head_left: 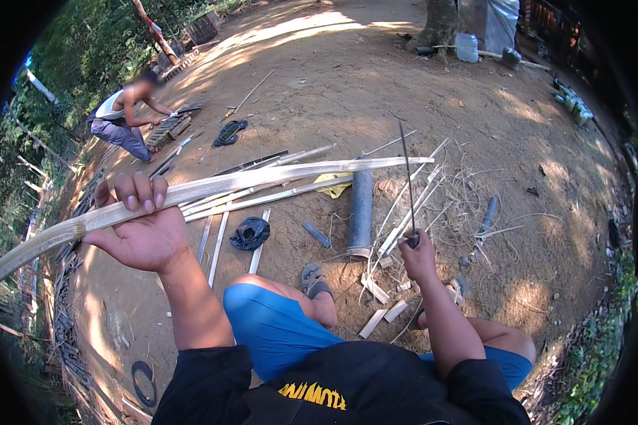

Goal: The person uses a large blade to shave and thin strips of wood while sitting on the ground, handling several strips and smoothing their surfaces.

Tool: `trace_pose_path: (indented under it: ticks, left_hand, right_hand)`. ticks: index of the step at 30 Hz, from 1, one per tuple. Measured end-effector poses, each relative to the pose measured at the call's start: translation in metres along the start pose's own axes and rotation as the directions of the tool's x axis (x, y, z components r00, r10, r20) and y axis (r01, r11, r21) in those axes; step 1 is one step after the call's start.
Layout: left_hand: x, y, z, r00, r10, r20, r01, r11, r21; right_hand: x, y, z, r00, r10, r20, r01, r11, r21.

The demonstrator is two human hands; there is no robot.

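My left hand (139, 223) is raised, fingers wrapped over a long pale split bamboo strip (262, 180) that runs from the far left edge to the middle right. My right hand (417, 253) grips the handle of a long thin knife (407, 177), its blade pointing up and crossing near the strip's far end. I sit on bare earth in blue shorts, sandalled feet out in front.
A grey bamboo tube (361, 209), several split slats (259, 200), shavings and offcuts (384, 294) lie on the dirt ahead. A dark cloth bundle (249, 233) sits near my left knee. Another person (124, 117) crouches at the far left over slats. A tree trunk (439, 25) stands far back.
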State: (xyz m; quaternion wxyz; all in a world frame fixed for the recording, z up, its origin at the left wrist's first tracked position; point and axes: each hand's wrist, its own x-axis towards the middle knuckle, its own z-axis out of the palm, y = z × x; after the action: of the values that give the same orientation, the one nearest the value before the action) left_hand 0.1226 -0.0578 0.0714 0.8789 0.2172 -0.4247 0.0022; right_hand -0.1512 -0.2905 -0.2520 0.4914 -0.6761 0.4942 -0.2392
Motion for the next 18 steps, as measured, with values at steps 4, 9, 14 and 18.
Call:
trace_pose_path:
  ticks: [4, 9, 14, 18]
  left_hand:
    - [-0.031, 0.019, -0.016, 0.975, 0.000, 0.221, 0.027, 0.992, -0.121]
    - [-0.069, 0.030, -0.006, 0.954, 0.000, 0.301, 0.045, 0.989, -0.142]
    - [-0.103, 0.041, 0.012, 0.980, 0.021, 0.196, 0.002, 0.993, -0.119]
    - [-0.118, 0.047, 0.009, 0.981, 0.062, 0.182, -0.041, 0.993, -0.113]
  right_hand:
    - [-0.059, -0.055, -0.001, 0.980, -0.187, 0.062, 0.188, 0.982, -0.010]
    - [-0.115, -0.095, 0.005, 0.957, -0.261, 0.126, 0.274, 0.956, -0.103]
    - [-0.160, -0.136, 0.023, 0.894, -0.398, 0.207, 0.421, 0.904, -0.077]
    - [-0.164, -0.137, 0.029, 0.836, -0.483, 0.259, 0.521, 0.848, -0.100]
